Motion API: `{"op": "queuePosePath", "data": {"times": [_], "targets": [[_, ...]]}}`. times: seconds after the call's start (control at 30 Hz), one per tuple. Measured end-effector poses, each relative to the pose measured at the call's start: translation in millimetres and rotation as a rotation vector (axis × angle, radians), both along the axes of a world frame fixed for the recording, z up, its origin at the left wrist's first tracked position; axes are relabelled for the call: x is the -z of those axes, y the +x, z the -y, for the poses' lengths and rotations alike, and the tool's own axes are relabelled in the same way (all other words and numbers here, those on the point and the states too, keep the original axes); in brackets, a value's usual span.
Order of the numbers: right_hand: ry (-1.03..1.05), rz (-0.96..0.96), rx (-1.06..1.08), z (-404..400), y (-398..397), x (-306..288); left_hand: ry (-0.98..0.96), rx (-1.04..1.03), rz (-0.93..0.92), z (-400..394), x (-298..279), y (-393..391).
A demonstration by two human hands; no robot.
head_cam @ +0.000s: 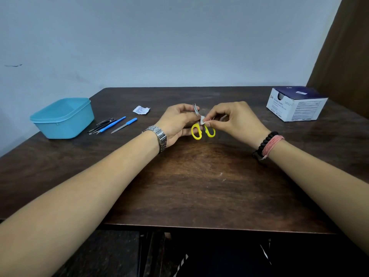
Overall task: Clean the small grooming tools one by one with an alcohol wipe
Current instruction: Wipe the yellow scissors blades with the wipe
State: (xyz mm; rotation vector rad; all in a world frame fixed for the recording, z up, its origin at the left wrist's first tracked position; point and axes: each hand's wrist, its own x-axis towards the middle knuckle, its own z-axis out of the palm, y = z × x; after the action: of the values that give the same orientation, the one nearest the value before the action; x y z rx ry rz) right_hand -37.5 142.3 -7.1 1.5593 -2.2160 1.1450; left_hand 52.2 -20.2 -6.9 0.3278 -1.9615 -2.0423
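Above the dark wooden desk (199,176), the left hand (175,124) grips small yellow-handled steel scissors (200,127) while the right hand (233,121) pinches a folded white alcohol wipe (202,120) against their blades.

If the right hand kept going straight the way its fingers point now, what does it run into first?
The right hand points left, pinching the wipe against the scissors. So it is already at the scissors, and just behind them comes the left hand holding them. Depth between the two hands is hard to judge.
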Motion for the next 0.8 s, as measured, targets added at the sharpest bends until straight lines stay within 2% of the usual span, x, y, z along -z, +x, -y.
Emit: {"op": "queuePosePath", "data": {"times": [0.43, 0.8], "targets": [[0.058, -0.054, -0.055, -2, -3, -1, 0.136, -0.148, -0.078, 12, -6, -1], [-0.05, 0.009, 0.093, -2, -5, -2, 0.045, 0.018, -0.017, 1, -3, 1]]}}
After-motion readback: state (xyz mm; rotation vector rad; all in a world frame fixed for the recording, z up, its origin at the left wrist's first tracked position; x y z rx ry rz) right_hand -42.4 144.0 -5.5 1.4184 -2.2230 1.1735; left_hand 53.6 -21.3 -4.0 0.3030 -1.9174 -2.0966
